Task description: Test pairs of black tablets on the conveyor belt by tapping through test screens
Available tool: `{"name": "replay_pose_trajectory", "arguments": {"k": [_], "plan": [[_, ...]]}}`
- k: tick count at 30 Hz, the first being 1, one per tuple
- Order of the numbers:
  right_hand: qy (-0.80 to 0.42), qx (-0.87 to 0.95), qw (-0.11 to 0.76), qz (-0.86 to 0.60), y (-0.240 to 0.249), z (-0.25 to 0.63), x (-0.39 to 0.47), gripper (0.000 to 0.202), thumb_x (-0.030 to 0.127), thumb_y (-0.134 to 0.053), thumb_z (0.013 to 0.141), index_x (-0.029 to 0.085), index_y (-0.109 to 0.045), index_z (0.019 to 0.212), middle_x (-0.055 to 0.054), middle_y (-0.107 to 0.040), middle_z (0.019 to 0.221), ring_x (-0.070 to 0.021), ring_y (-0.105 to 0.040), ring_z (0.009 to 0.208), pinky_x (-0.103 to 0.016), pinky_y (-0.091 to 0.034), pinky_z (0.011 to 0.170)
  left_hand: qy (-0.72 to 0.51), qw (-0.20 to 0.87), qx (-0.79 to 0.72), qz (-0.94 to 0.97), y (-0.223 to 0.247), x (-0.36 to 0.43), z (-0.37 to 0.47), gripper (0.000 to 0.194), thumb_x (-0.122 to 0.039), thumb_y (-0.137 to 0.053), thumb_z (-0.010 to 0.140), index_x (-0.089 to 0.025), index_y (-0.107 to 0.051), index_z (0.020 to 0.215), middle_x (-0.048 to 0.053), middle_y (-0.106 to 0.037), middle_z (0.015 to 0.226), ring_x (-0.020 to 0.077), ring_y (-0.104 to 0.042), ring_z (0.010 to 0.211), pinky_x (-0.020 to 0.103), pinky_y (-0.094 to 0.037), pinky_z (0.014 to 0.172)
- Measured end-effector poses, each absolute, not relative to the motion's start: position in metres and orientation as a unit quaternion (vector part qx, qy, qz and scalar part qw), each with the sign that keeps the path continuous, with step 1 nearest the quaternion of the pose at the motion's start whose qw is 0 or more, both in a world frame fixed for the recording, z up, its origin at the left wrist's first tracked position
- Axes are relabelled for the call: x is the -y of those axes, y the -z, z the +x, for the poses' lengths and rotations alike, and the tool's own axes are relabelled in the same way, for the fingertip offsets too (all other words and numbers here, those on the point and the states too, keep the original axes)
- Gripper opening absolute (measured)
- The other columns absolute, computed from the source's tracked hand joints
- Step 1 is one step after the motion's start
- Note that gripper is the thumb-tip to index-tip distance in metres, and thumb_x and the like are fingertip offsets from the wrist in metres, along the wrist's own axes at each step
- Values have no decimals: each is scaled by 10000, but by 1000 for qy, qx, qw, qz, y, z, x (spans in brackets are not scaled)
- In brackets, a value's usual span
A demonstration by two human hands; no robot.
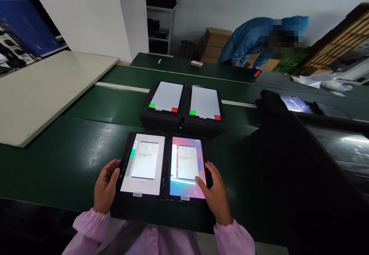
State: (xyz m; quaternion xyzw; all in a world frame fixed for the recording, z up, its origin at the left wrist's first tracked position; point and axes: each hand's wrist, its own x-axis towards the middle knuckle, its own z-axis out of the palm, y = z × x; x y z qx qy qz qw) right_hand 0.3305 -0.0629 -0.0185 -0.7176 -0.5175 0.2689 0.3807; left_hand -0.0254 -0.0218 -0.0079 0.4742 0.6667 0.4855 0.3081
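Two lit tablets lie side by side in front of me: a left tablet (pixel 142 166) with a pale screen and a right tablet (pixel 187 166) with a pink and blue background. Each shows a page shrunk to a card. Beside the left tablet's outer edge is my left hand (pixel 106 185), fingers curved but apart, holding nothing. My right hand (pixel 215 193) rests at the right tablet's outer edge, its thumb over the lower right of the screen and its fingers spread. Behind them, two more tablets with white screens, a left one (pixel 166 96) and a right one (pixel 204 102), show green and red corner squares.
The rear tablets sit on a raised black stand (pixel 161 121). A pale board (pixel 52 89) lies on the green table at left. Black racks with devices (pixel 296 104) stand at right. Across the table, a person in blue (pixel 249 39) bends near cardboard boxes (pixel 217 37).
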Motion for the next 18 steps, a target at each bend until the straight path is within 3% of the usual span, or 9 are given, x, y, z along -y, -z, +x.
{"name": "replay_pose_trajectory", "arguments": {"k": [7,11,14,18], "plan": [[-276,504,388,-721,22,335,65,635,569,-574,896,199,-475,1403,-129,-414,1501,-329,-396,1366,-536,-344,1124,-481,325,-660,477,4,24,-29,520,-536,-607,856,-188,-568,1241,127,-638,1270,298,-595,1193,472,-469,1043],[-245,523,387,-719,15,326,72,611,559,-547,917,204,-471,1408,-126,-417,1501,-338,-376,1381,-568,-314,1139,-414,303,-667,541,-9,38,-30,555,-512,-581,884,-234,-488,1355,107,-611,1327,305,-552,1258,517,-401,1105],[-214,601,357,-682,7,303,77,563,514,-536,936,227,-478,1416,-103,-416,1508,-355,-308,1420,-618,-267,1148,-314,245,-664,633,-15,51,-16,542,-451,-523,933,-284,-415,1438,76,-536,1431,309,-416,1385,568,-274,1175],[-243,684,315,-612,7,283,81,465,465,-511,957,284,-525,1385,-46,-454,1488,-350,-291,1432,-625,-323,1123,-219,200,-597,745,-17,68,17,576,-373,-515,943,-266,-367,1489,78,-428,1523,321,-235,1476,616,-147,1205]]}}
